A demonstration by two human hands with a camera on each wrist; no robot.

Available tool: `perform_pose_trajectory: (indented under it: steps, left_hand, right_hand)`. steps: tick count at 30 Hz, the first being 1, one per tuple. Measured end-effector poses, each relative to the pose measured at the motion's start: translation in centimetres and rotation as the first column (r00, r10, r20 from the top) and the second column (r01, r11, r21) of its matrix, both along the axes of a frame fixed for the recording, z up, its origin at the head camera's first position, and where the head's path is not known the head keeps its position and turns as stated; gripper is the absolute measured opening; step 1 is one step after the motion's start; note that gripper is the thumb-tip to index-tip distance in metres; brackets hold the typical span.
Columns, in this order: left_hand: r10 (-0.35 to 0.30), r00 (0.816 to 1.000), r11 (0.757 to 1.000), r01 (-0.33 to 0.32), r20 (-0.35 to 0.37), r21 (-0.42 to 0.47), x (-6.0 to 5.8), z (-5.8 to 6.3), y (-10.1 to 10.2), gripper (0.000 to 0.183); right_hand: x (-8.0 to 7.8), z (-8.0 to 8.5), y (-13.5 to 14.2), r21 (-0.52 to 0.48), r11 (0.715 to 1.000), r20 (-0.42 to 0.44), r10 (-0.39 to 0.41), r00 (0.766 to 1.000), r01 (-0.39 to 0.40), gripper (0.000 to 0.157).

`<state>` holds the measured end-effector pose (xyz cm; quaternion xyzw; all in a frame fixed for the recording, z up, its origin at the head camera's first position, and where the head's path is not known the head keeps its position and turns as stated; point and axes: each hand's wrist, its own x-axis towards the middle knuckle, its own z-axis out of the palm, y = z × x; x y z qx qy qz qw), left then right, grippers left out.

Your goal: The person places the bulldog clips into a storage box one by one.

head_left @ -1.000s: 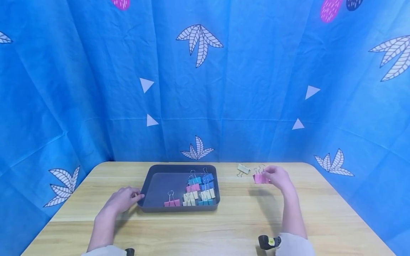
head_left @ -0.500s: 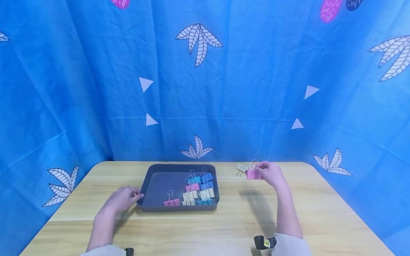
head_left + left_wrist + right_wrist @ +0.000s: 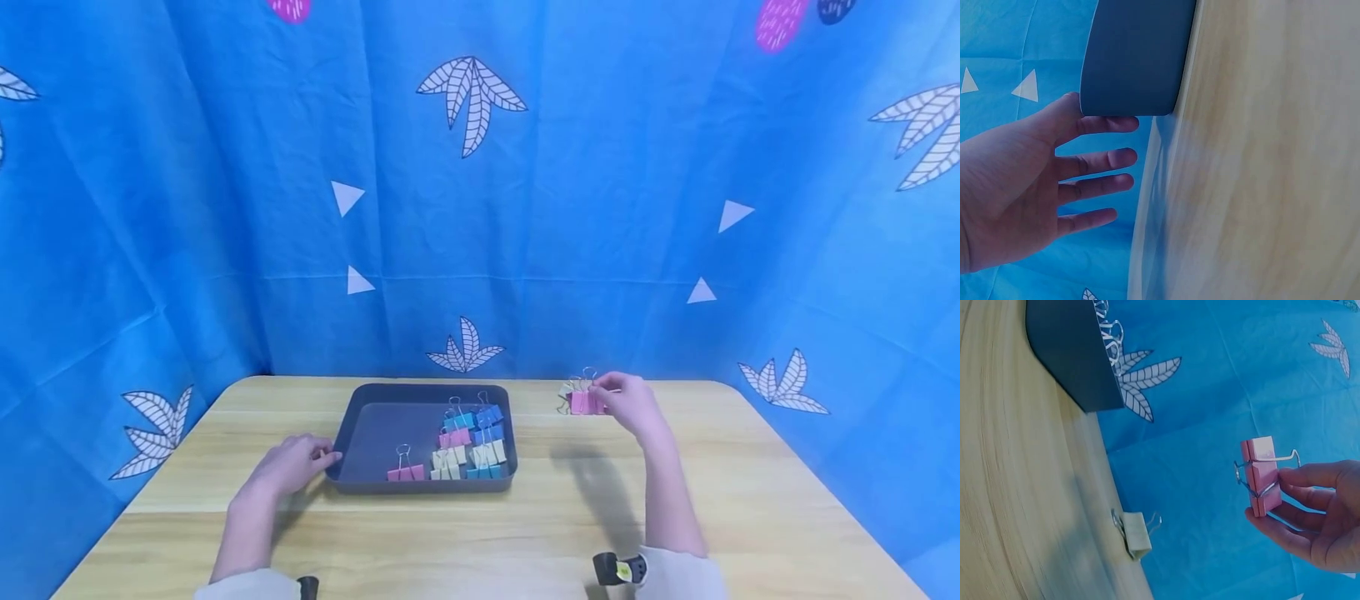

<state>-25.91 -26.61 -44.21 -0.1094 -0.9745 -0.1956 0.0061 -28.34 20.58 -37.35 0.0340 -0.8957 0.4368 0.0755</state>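
Note:
My right hand (image 3: 628, 406) pinches a pink binder clip (image 3: 1262, 475) between thumb and fingers, held above the table at the back right. In the right wrist view both its wire handles stick out. Behind and below it a pale yellow binder clip (image 3: 1136, 534) lies near the table's back edge, mostly covered by the pink clip in the head view. At the left, my left hand (image 3: 288, 465) pinches the left wall of a dark grey tray (image 3: 423, 487), thumb at the rim and forefinger along the outside. Its other fingers are straight and apart from the tray.
Inside the tray, pink, cream, teal and blue binder clips stand grouped in the right half, such as the blue binder clip (image 3: 489, 414). One pink binder clip (image 3: 406, 473) sits apart near the front wall. A blue curtain (image 3: 600, 208) surrounds the wooden table (image 3: 450, 542).
My right hand has moved left and slightly up with the pink binder clip, which now overlaps the pale yellow one in the head view. My left hand has stayed at the tray.

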Motion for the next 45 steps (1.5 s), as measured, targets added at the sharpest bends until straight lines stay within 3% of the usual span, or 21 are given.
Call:
perform_pose_trajectory:
  steps: [12,19,26,37,45]
  left_hand:
    - [-0.004,1.0,1.0,0.003,-0.02,-0.005,-0.2,-0.3,-0.2,0.032]
    - [-0.014,0.999,1.0,0.013,-0.049,-0.023,-0.3,-0.6,-0.3,0.034]
    - [-0.011,0.999,1.0,0.011,-0.045,-0.017,-0.1,-0.3,-0.2,0.035]
    - [-0.02,0.999,1.0,0.019,-0.05,-0.016,-0.1,-0.2,0.0,0.029]
    - [-0.006,1.0,1.0,0.006,-0.03,-0.002,0.0,-0.1,0.0,0.028]
  right_hand:
    - [0.0,0.1,-3.9,-0.06,0.998,-0.022,0.032,0.999,-0.034,0.014]
    - [-0.1,-0.2,-6.8,-0.005,0.998,-0.061,0.061,0.996,-0.062,0.008]
    - [-0.1,-0.2,-9.5,0.011,0.998,-0.039,0.07,0.997,-0.07,0.007]
    - [-0.3,0.0,-13.6,0.049,0.985,-0.033,0.165,0.986,-0.164,0.008]
    - [-0.9,-0.8,-17.2,0.157,0.965,-0.089,0.226,0.97,-0.21,0.007]
